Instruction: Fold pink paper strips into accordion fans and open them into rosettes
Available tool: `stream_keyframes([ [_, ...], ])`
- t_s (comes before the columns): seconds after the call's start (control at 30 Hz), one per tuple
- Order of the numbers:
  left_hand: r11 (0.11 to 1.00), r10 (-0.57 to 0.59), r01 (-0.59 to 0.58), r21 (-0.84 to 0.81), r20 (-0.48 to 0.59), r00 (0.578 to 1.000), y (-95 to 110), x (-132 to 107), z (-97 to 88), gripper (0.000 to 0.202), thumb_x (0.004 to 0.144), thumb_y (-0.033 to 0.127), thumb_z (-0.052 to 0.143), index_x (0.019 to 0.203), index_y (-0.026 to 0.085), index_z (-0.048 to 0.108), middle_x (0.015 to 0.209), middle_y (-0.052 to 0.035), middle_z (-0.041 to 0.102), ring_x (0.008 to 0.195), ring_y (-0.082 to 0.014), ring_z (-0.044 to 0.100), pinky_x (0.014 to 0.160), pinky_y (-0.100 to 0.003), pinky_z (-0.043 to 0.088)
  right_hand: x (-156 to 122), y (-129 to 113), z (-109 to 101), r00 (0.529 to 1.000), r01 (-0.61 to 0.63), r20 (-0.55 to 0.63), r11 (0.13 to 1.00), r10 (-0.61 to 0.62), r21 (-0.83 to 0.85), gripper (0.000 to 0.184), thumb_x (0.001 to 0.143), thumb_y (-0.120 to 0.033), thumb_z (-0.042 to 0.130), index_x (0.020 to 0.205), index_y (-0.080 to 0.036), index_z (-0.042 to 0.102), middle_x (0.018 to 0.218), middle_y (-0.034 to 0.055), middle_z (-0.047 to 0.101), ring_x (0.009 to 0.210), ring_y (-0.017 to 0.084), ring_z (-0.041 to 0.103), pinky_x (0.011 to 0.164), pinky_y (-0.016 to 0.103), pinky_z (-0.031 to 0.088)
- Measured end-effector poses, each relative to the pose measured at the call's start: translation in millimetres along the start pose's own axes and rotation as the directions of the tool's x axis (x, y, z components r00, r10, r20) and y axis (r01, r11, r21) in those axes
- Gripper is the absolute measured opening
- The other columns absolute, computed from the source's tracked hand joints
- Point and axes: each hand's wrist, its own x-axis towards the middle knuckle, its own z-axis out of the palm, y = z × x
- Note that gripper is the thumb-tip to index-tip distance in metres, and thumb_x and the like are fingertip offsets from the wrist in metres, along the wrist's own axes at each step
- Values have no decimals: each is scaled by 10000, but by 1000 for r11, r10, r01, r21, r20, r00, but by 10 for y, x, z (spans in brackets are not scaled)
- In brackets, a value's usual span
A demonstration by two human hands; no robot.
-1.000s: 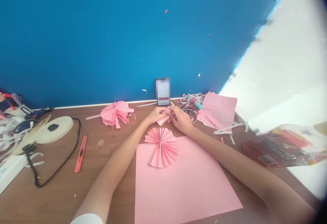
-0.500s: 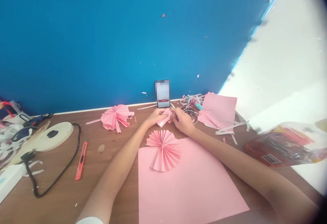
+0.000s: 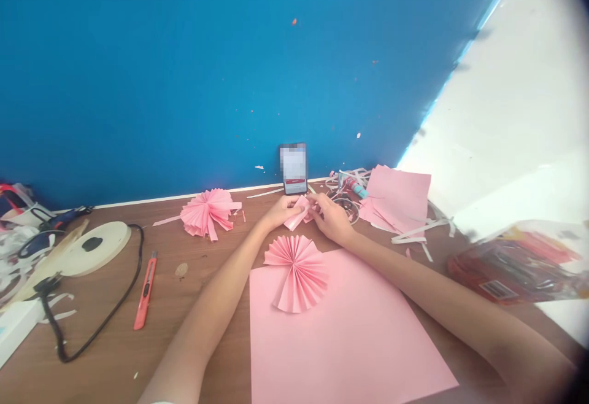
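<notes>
Between my two hands is a small piece of folded pink paper (image 3: 299, 213), held in front of the propped phone. My left hand (image 3: 281, 211) pinches its left side with thumb and fingers. On the other side, my right hand (image 3: 332, 217) is closed on the paper's right edge; its fingertips are partly hidden. Just below my hands a pleated pink paper fan (image 3: 301, 275) lies spread on a large pink sheet (image 3: 345, 342), with a gap in its circle at the left. Another pleated pink rosette (image 3: 206, 210), with paper strips sticking out, sits to the left.
A phone (image 3: 293, 167) leans against the blue wall. Left are a red box cutter (image 3: 146, 290), a black cable (image 3: 110, 324) and a pale round disc (image 3: 103, 250). Pink sheets (image 3: 398, 198), a blue-and-pink tube (image 3: 356, 188) and a clear plastic package (image 3: 510, 266) are right.
Both hands keep hold of the folded paper in nearly the same place. The whole view has shifted very slightly; the things on the table have not moved.
</notes>
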Motion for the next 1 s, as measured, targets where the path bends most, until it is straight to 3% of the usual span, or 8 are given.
stream_keyframes([
  [0.33,996,23,-23,85,3,1000,6,-4,-1,295,797,325,598,976,95,644,846,-57,675,765,-169,617,702,-244,449,-5,-8,-2,999,-31,19,999,30,20,437,871,-165,445,1302,-210,391,1039,71,642,866,205,622,689,303,474],
  [0.7,993,24,-25,114,8,1000,19,-5,3,253,797,310,583,917,95,640,817,-49,656,744,-159,599,691,-239,446,-9,5,4,999,-34,15,999,34,26,439,880,-171,428,1316,-199,384,1035,77,637,864,208,622,704,311,478],
  [1.0,990,11,-7,139,-27,1000,-12,6,6,189,777,266,576,839,99,641,762,-39,661,727,-161,604,705,-250,457,-15,-23,3,995,-49,84,999,49,-7,487,902,-206,403,1380,-202,305,1125,88,634,910,220,640,681,312,496],
])
